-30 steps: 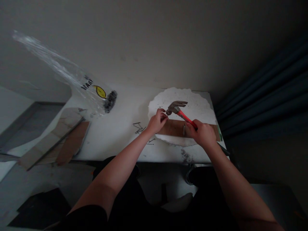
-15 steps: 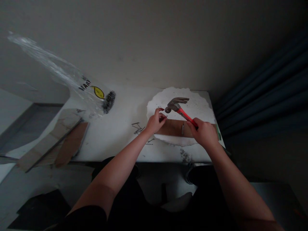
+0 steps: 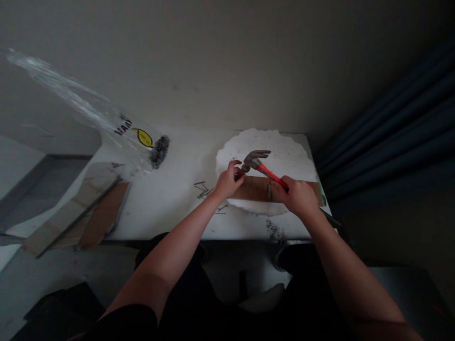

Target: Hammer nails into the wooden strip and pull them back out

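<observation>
A claw hammer [image 3: 253, 160] with a red handle is in my right hand [image 3: 300, 196], the fingers wrapped round the grip. Its striking face is down at the fingertips of my left hand [image 3: 229, 182], its claw pointing right. The thumb and forefinger of that left hand pinch a small nail at the left end of a brown wooden board [image 3: 293, 190]; the hammer head now mostly hides the nail. Under the board lies a ragged-edged white sheet [image 3: 263, 139]. A small pale strip [image 3: 269, 190] rests across the board. Several loose nails [image 3: 203, 190] lie left of my left hand.
On the white table [image 3: 170, 199], a clear plastic bag [image 3: 117, 125] holds a dark heap at its lower end. Wooden and grey boards [image 3: 104, 213] overhang the table's left front corner. A wall stands behind; a dark blue curtain [image 3: 387, 123] hangs at the right.
The hammer head has come down and slightly left, from above the nail onto it at my left fingertips. My right hand moved a little with it; my left hand stayed nearly still.
</observation>
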`<state>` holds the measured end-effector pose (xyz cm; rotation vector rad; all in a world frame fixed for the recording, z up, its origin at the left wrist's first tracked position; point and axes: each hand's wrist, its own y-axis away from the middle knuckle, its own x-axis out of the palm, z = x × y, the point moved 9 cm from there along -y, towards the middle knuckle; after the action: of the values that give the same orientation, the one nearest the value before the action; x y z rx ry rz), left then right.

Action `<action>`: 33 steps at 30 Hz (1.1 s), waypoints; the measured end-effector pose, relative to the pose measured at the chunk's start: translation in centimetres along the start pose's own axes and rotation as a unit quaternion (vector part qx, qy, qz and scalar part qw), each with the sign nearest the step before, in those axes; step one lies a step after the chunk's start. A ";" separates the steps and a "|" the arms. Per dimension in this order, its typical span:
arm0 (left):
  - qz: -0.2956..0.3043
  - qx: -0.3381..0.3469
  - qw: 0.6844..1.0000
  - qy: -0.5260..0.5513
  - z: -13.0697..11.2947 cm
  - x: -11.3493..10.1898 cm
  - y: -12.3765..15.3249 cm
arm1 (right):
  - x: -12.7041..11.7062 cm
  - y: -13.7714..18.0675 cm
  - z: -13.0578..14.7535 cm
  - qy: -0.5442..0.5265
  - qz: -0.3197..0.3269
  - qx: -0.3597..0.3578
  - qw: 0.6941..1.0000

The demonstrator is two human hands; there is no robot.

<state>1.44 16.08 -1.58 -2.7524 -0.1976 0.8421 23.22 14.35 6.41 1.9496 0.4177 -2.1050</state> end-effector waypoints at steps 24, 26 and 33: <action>0.003 -0.004 1.000 -0.002 0.1 0.2 -0.1 | -0.8 0.1 0.3 0.021 0.002 0.014 1.000; 0.006 -0.006 1.000 -0.008 0.2 0.3 -0.1 | -0.5 0.1 0.5 0.020 0.023 0.009 0.999; 0.001 -0.002 1.000 -0.004 0.4 0.3 -0.1 | -0.9 0.1 0.0 0.016 -0.004 0.028 0.999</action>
<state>1.47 16.35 -1.99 -2.7532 -0.1977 0.8537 23.34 14.22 7.34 2.0194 0.3756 -2.1144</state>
